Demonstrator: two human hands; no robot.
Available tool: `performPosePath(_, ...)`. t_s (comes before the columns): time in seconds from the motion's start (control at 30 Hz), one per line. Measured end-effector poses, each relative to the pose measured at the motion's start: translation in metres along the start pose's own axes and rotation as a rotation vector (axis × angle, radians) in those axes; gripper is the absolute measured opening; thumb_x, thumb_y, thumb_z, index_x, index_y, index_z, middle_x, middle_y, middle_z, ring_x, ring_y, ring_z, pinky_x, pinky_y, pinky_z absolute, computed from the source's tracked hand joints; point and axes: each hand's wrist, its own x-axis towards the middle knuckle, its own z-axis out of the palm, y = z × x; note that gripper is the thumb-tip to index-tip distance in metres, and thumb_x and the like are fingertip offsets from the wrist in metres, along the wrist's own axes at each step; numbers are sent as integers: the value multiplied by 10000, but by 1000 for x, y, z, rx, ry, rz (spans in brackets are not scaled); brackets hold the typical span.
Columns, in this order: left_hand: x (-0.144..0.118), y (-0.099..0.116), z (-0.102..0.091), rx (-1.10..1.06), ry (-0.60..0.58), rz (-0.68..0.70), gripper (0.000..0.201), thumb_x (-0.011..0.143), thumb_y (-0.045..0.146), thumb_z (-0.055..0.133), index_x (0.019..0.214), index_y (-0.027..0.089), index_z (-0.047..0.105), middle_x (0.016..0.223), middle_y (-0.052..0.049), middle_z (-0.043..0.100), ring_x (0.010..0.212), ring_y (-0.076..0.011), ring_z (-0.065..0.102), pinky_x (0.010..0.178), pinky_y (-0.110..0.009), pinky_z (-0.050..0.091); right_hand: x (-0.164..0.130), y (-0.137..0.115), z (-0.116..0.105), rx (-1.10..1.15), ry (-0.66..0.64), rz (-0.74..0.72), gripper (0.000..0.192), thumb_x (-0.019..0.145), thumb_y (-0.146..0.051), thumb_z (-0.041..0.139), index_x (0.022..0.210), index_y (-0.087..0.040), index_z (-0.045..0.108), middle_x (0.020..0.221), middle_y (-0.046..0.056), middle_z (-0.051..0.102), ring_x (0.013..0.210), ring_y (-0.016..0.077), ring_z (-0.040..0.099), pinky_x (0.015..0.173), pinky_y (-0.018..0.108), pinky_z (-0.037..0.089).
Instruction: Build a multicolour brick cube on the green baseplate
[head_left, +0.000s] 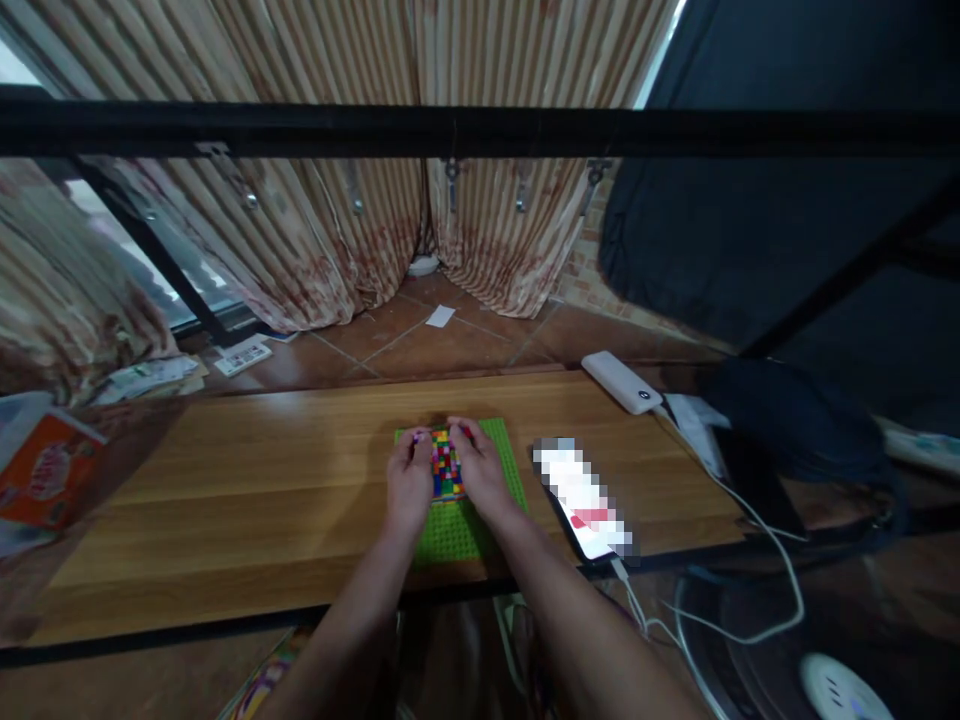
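Note:
A block of small coloured toy bricks [447, 472] in red, yellow, blue, green and orange lies on a green studded baseplate [454, 545]. My left hand [409, 482] is closed along the block's left side, and a bit of purple shows at its thumb and forefinger. On the other side my right hand [484, 475] curls over the block, with some red or pink at its fingertips. Both hands cover the block's side edges, so which single bricks they touch is hidden.
The baseplate lies on a long wooden table [262, 500]. To its right is a lit phone [581, 500] on a white cable [795, 590]. A white power bank [621, 382] sits at the far edge. A dark metal bar [480, 132] crosses above; an orange package [49, 470] stands left.

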Motion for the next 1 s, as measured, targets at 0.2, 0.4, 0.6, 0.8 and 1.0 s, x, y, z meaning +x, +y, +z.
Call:
performPosePath(0.2, 8, -3, 4, 34, 56, 27, 212, 767, 375, 553, 826, 186, 631, 804, 2, 632, 766, -154, 567, 716, -250, 437, 9, -4, 4, -5, 0, 12, 215, 887, -386, 504, 983, -262, 651, 1039, 7, 696, 1006, 185, 616, 922, 318, 441)
performPosePath(0.4, 12, 0, 7, -12, 89, -23, 251, 732, 399, 572, 831, 179, 640, 797, 6, 632, 733, -146, 567, 694, -240, 440, 13, -8, 6, -44, 12, 28, 212, 886, -368, 504, 971, -252, 659, 1028, 13, 693, 997, 188, 616, 924, 321, 438)
performPosePath(0.6, 11, 10, 7, -51, 102, -52, 273, 759, 392, 513, 816, 176, 670, 828, -6, 660, 792, -162, 594, 718, -243, 450, 14, -11, 6, -46, 23, 43, 218, 878, -363, 522, 959, -223, 668, 1012, 39, 696, 972, 202, 629, 906, 336, 455)
performPosePath(0.8, 11, 10, 7, -58, 93, -60, 286, 748, 400, 515, 824, 169, 665, 823, -19, 666, 766, -168, 599, 701, -254, 462, 13, -11, 5, -49, 22, 20, 196, 872, -362, 518, 942, -241, 655, 982, 19, 700, 959, 190, 628, 886, 317, 454)
performPosePath(1.0, 12, 3, 7, -70, 81, -16, 223, 756, 357, 527, 800, 174, 646, 767, -2, 628, 727, -150, 568, 692, -247, 446, 13, -9, 5, -44, 31, 27, 218, 850, -398, 520, 913, -241, 657, 959, 22, 702, 940, 201, 621, 879, 328, 445)
